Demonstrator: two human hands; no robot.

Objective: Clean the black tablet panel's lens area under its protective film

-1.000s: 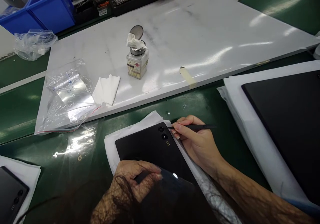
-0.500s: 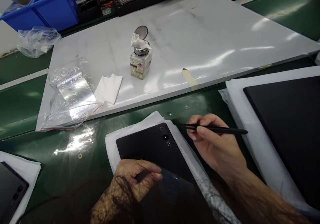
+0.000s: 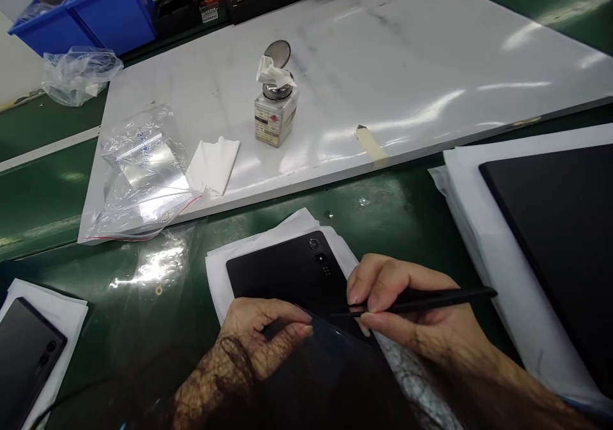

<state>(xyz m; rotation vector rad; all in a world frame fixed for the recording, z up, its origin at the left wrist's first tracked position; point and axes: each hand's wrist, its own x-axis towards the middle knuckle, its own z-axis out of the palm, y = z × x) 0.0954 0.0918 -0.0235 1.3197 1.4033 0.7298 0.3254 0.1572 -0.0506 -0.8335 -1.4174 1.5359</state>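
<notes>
A black tablet (image 3: 287, 275) lies back-up on white paper (image 3: 268, 238) on the green table, its camera lenses near the far corner. My left hand (image 3: 261, 337) rests curled on the tablet's near part, fingers pinched on its surface or a film there. My right hand (image 3: 407, 315) is closed on thin black tweezers (image 3: 431, 299), tips pointing left over the tablet's right edge, close to my left fingertips.
A large white board (image 3: 383, 53) lies beyond, bearing a small solvent bottle (image 3: 274, 112), a folded white wipe (image 3: 214, 165), plastic bags (image 3: 143, 174) and a tape strip (image 3: 370, 142). A bigger black panel (image 3: 560, 225) on white sheets sits right. Another tablet (image 3: 26, 350) lies left. Blue bins (image 3: 96, 15) stand far left.
My right hand has drawn the tweezers back from the camera corner and down toward my left fingers over the tablet's right edge. The left hand has stayed in place.
</notes>
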